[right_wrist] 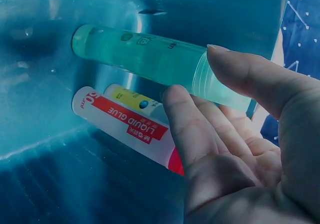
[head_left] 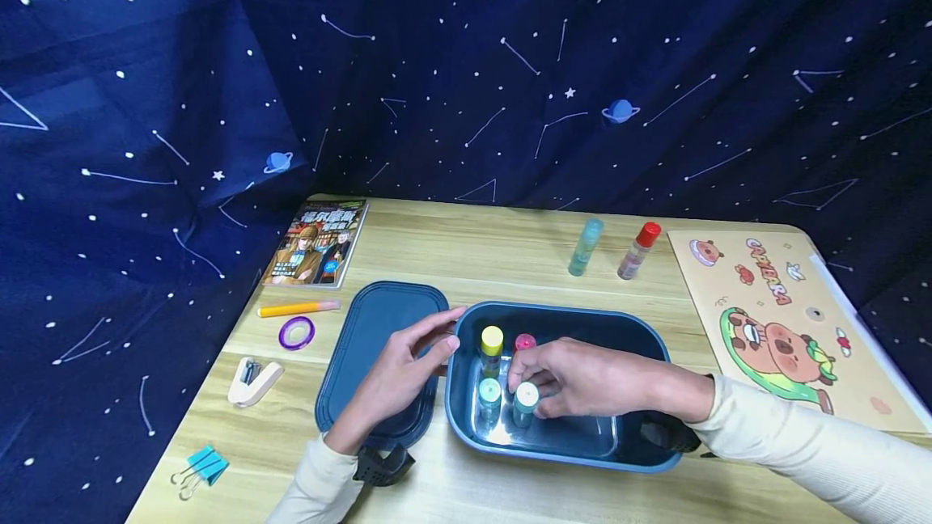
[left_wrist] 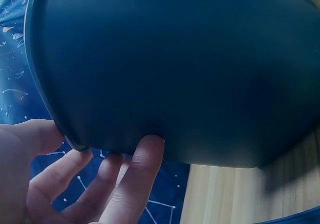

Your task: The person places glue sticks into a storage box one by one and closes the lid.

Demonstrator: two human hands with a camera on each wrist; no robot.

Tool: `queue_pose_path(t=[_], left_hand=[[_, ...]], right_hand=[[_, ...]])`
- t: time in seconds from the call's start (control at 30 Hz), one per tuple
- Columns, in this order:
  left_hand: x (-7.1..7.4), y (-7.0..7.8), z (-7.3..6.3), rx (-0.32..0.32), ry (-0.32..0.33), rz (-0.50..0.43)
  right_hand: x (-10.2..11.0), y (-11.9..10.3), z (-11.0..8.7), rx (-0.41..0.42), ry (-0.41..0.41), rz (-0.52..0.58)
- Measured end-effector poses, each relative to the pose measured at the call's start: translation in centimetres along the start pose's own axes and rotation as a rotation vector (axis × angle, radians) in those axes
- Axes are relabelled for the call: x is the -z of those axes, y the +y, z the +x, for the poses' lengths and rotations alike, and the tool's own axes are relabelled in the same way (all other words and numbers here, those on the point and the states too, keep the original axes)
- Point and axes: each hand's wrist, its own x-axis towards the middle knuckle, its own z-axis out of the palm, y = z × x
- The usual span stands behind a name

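My right hand [head_left: 575,378] reaches into a dark blue bin [head_left: 561,458] and pinches the cap of a green liquid glue bottle [right_wrist: 145,54], which stands upright on the bin's floor. Close by in the bin stand a yellow-capped glue bottle [head_left: 492,342], a red-capped glue bottle [right_wrist: 130,124] and another green glue bottle [head_left: 489,396]. My left hand [head_left: 408,358] rests on the bin's left end; in the left wrist view its relaxed fingers touch the rim and outer wall.
Behind the bin stand a teal glue bottle [head_left: 586,247] and a red-capped bottle [head_left: 638,251]. A dark blue lid [head_left: 386,314] lies left. Further left are a book [head_left: 313,249], orange pen [head_left: 291,309], purple ring [head_left: 296,333], stapler [head_left: 255,382] and binder clip [head_left: 207,465]. A capybara folder [head_left: 786,322] lies right.
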Motion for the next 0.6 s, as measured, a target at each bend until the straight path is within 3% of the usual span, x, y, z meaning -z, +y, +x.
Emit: queue_pose_path(t=[0.6], left_hand=[[-0.08, 0.01, 0.06, 0.013, 0.005, 0.014]], right_hand=[[0.07, -0.27, -0.38, -0.049, -0.018, -0.006]])
